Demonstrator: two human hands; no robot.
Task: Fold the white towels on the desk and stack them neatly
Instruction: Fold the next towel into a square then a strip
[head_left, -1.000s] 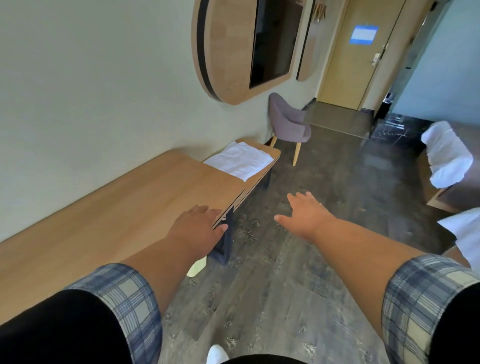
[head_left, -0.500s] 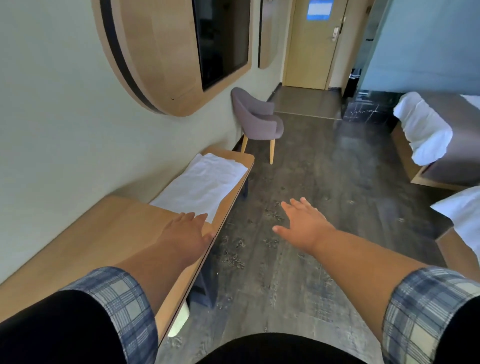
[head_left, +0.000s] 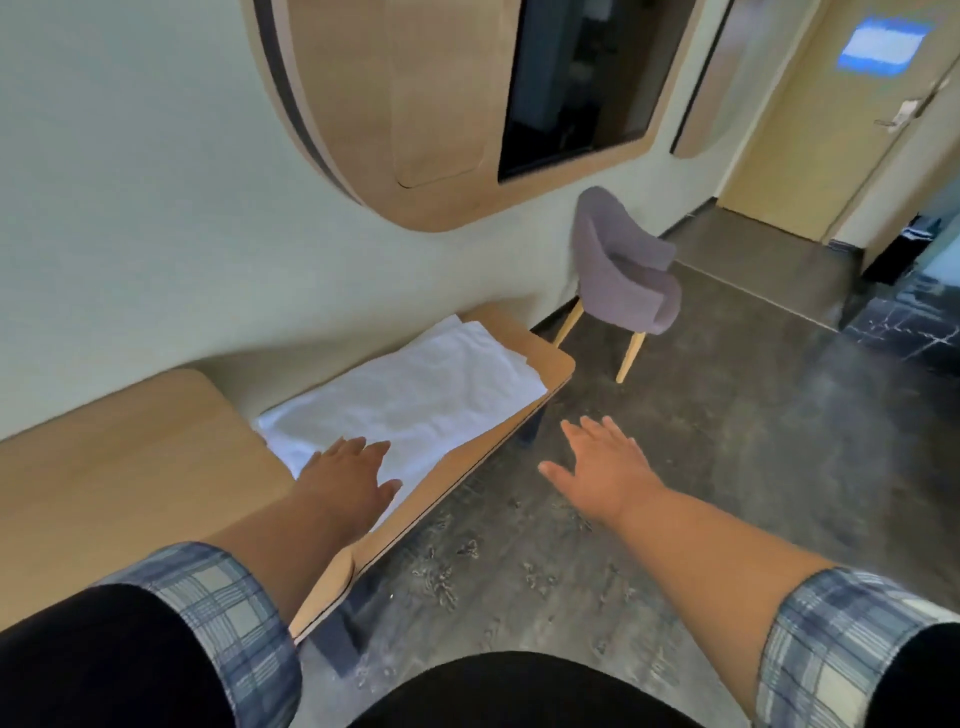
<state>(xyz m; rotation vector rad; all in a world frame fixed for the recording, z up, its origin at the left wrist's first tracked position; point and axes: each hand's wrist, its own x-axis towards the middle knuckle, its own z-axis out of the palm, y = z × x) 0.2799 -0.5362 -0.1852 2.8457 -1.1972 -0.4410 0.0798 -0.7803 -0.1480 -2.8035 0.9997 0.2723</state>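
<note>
Two bare hands are held out by a flat white cloth towel (head_left: 415, 395) on a long, light wooden desk (head_left: 130, 467).
The left hand (head_left: 348, 478) is over the towel's near end with straight fingers, holding nothing. The right hand (head_left: 605, 470) is spread flat over the dark floor (head_left: 727, 467), holding nothing.

No text can be read. A blue-and-white sign (head_left: 883, 44) sits high on the door (head_left: 810, 156) at the top right, but it is too blurred to make out any letters or numbers.
</note>
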